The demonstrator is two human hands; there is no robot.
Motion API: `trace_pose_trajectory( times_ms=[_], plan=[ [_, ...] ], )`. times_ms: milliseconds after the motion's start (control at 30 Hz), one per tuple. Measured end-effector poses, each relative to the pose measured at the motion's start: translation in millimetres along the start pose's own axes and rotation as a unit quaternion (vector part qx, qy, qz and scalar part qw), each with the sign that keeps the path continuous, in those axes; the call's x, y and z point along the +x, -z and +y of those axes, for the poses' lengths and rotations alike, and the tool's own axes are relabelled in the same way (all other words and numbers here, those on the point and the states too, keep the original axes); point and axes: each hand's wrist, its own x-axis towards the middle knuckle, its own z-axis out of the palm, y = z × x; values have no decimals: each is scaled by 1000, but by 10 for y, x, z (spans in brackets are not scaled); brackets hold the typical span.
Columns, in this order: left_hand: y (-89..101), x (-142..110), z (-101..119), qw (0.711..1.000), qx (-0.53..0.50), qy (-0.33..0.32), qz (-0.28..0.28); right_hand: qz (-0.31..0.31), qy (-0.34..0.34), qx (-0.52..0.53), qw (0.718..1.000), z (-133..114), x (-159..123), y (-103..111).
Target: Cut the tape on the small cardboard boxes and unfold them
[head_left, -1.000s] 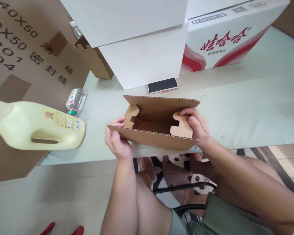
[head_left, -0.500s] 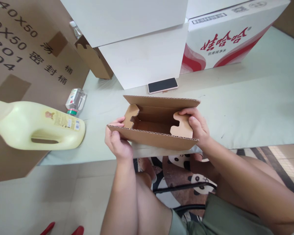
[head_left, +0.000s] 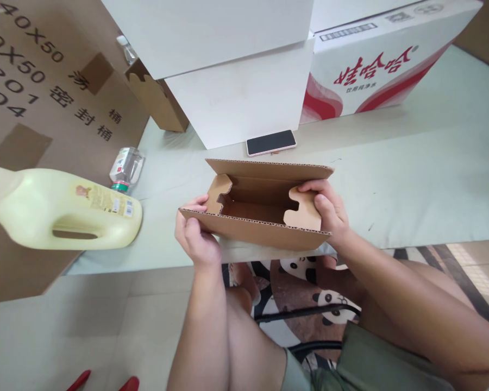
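A small brown cardboard box [head_left: 264, 231] is held at the near edge of the covered table, its top facing me. Both long flaps stand up, and the notched end flaps lean in at either side. I see only bare cardboard in the visible part of its inside. My left hand [head_left: 198, 239] grips the left end, thumb on the near wall and fingers round the far side. At the right end, my right hand [head_left: 328, 209] is closed on the box, with fingers over the notched end flap and the thumb beside them.
Beyond the box lies a phone [head_left: 271, 143] in front of white cartons [head_left: 244, 103]. On the left are a pale yellow jug [head_left: 36, 206], a clear bottle [head_left: 126, 167], another small brown box [head_left: 161, 100] and a large printed carton [head_left: 85, 32]. A red-and-white carton [head_left: 370, 76] stands at the back right.
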Motion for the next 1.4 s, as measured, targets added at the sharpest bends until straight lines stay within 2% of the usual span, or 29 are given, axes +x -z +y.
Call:
trace_pose_trajectory(
  times_ms=[833,1400],
  plan=[
    [-6,3,-17,998,-55,-8,6,-2,1,-5,1000,-13,-3,8],
    [-3,-1,-17,999,-46,-5,3,5,1,8,1000,3,-9,-1]
  ],
)
